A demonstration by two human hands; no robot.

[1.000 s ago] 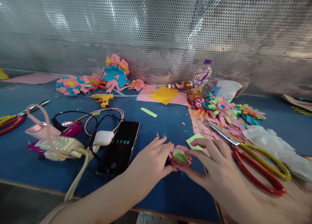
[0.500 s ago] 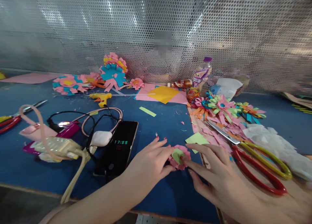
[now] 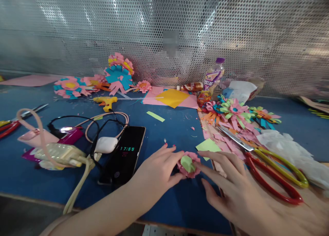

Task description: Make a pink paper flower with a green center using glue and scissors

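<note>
A small pink paper flower (image 3: pixel 196 170) lies on the blue table between my hands, with a light green paper piece (image 3: pixel 188 164) at its centre. My left hand (image 3: pixel 159 171) grips the flower's left edge, thumb below and fingers above. My right hand (image 3: pixel 231 181) has its fingers spread, the index fingertip at the right side of the flower. Just beyond that hand lies a green paper square (image 3: pixel 207 145). Scissors (image 3: pixel 257 153) with one red and one yellow handle lie to its right, on pink paper scraps.
Left of my arm are a phone (image 3: pixel 127 153), a white earbud case (image 3: pixel 106 145) and tangled cables. A yellow glue gun (image 3: pixel 106 101) lies behind them. Finished paper flowers (image 3: pixel 119 76), yellow paper (image 3: pixel 171 97) and a purple-capped bottle (image 3: pixel 213 76) are near the perforated metal wall.
My right index fingertip has shifted from the green centre towards the flower's right edge, and the thumb has spread a little. My left hand keeps hold of the flower.
</note>
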